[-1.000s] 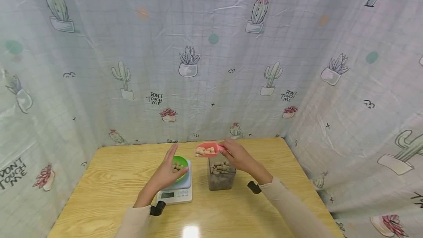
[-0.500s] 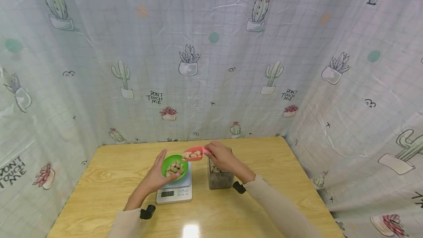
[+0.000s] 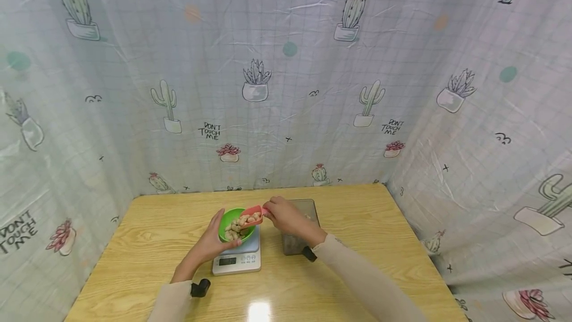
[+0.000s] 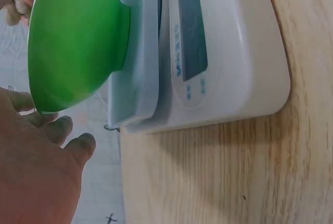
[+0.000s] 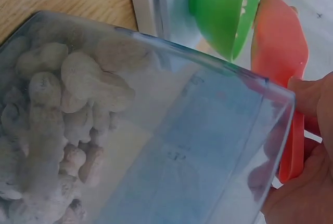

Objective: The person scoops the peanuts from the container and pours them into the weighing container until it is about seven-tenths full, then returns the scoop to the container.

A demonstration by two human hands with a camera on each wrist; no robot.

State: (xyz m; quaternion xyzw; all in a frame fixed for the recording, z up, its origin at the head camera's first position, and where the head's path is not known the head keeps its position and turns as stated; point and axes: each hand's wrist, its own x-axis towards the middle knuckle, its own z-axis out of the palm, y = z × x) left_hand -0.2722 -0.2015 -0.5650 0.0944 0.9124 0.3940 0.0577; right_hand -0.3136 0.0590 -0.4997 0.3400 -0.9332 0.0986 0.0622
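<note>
My right hand [image 3: 286, 216] grips the handle of a small red-pink scoop [image 5: 278, 37] loaded with peanuts [image 3: 250, 219]. The scoop's front lip is over the right side of a green bowl [image 4: 78, 37], tipped down toward it. More peanuts [image 3: 231, 233] lie inside the bowl, which stands on the pale blue plate of a white kitchen scale [image 3: 237, 266]. Around the bowl's left side my left hand [image 3: 209, 240] holds the rim, thumb at the front and fingers at the back left. In the left wrist view several fingertips reach just past the rim.
Right of the scale stands a clear grey plastic box [image 3: 292, 245] with peanuts [image 5: 47, 125] in it, partly hidden under my right forearm. The wooden table [image 3: 147, 242] ends at a cactus-print curtain [image 3: 286, 113] behind and at the sides.
My right hand has carried the loaded scoop left from above the box to the bowl and lowered it over the rim. My left hand has shifted left and settled around the bowl.
</note>
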